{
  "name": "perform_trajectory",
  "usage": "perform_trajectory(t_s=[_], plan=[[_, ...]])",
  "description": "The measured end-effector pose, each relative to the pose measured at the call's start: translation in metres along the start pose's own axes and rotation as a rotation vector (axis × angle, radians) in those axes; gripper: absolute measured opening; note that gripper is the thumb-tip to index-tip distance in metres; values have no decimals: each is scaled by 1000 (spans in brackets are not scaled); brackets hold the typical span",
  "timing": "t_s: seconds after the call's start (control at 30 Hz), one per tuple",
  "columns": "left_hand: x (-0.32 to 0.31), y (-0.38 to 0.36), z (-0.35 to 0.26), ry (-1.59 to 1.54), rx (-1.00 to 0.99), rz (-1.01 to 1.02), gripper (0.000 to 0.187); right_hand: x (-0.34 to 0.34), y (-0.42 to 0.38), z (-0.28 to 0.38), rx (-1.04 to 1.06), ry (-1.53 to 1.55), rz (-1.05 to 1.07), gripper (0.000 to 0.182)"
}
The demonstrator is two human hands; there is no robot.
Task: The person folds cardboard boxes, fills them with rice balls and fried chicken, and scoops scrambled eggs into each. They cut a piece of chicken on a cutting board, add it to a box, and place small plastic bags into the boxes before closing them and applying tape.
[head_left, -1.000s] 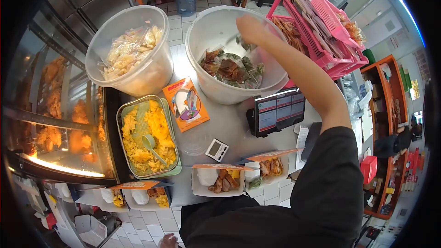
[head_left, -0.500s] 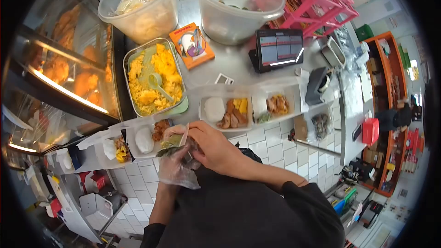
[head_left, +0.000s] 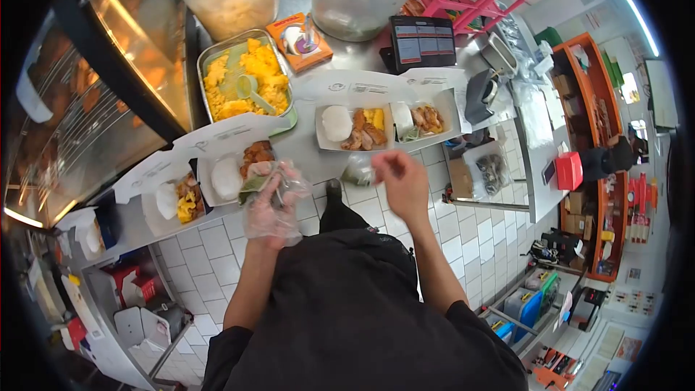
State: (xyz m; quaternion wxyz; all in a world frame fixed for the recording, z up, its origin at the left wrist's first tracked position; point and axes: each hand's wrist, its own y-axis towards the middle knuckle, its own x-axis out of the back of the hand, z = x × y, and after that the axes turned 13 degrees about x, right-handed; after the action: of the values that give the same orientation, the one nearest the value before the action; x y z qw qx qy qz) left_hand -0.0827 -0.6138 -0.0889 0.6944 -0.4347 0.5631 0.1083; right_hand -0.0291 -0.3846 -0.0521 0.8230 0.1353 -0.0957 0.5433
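Note:
My left hand (head_left: 269, 206) wears a loose clear plastic glove. Its fingers are closed around some green vegetable pieces (head_left: 250, 187), whose kind I cannot make out. It is at the front edge of an open box with rice (head_left: 225, 177) and browned meat (head_left: 257, 153). To the right, my bare right hand (head_left: 405, 182) pinches a small clear plastic bag (head_left: 358, 171) with something green in it. The bag hangs just in front of another open box, which holds rice (head_left: 337, 124), meat (head_left: 362, 135) and yellow egg.
Open boxes line the counter's front edge, including one at right (head_left: 426, 120) and one at left (head_left: 174, 206). Behind are a tray of scrambled egg (head_left: 257, 72) with a scoop, an orange carton (head_left: 300, 43), plastic tubs (head_left: 232, 0), a tablet screen (head_left: 422, 42) and a glass warmer.
My hands were together over the green pieces; now they are apart. My right hand has moved right with the small bag, while the left stays near the rice box.

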Motion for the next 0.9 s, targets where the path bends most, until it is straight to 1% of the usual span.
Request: perform_trajectory(t_s=[0.03, 0.07, 0.1, 0.13, 0.2, 0.23, 0.27, 0.33, 0.37, 0.43, 0.47, 0.5, 0.57, 0.6, 0.63, 0.67, 0.73, 0.8, 0.83, 0.9], plan=[[0, -5, -5, 18, -75, -65, 30, -1, 14, -25, 75, 47, -39, 8], [0, -10, -10, 34, -151, -130, 31, -9, 30, -35, 120, 16, -32, 7], [8, -13, -14, 82, -249, -129, 29, -18, 44, -43, 165, -13, -24, 7], [13, -18, -17, 80, -271, -136, 29, -24, 57, -65, 169, 2, -6, 7], [22, -31, -22, 43, -383, -184, 31, -42, 74, -118, 612, -417, 285, 9], [30, -38, -24, 32, -405, -192, 32, -49, 75, -135, 423, -454, 452, 11], [36, -45, -23, 26, -435, -208, 32, -52, 78, -124, 434, -432, 477, 11], [48, -62, -21, 34, -462, -263, 25, -52, 81, -99, 366, -872, 652, 11], [48, -68, -19, 24, -500, -281, 25, -47, 80, -93, 595, -835, 614, 17], [42, -69, -2, -87, -479, -377, 26, -59, 64, -37, 735, -577, 506, 26], [55, -61, 9, -109, -516, -396, 26, -68, 48, -7, 591, -249, 650, 30], [79, -47, 21, 487, -728, -538, 27, -79, 31, 13, 419, 70, 781, 33], [68, -44, 25, 1095, -900, -691, 27, -95, 12, 20, 400, 110, 875, 30], [56, -51, 22, 515, -698, -473, 27, -100, 9, 21, 377, 131, 934, 28], [45, -58, 21, -51, -474, -233, 27, -108, 13, 10, 562, 124, 813, 21], [49, -61, 20, -69, -497, -244, 27, -111, 19, 6, 564, 135, 842, 21], [63, -73, 17, -109, -589, -190, 25, -117, 30, 0, 351, 236, 780, 15], [79, -82, 11, -174, -646, -135, 23, -129, 33, 8, 344, 212, 775, 16], [75, -82, 10, -186, -650, -205, 22, -139, 27, 17, 259, 310, 852, 16], [42, -77, 1, -226, -594, -447, 19, -152, 18, 24, 168, 369, 993, 15]])
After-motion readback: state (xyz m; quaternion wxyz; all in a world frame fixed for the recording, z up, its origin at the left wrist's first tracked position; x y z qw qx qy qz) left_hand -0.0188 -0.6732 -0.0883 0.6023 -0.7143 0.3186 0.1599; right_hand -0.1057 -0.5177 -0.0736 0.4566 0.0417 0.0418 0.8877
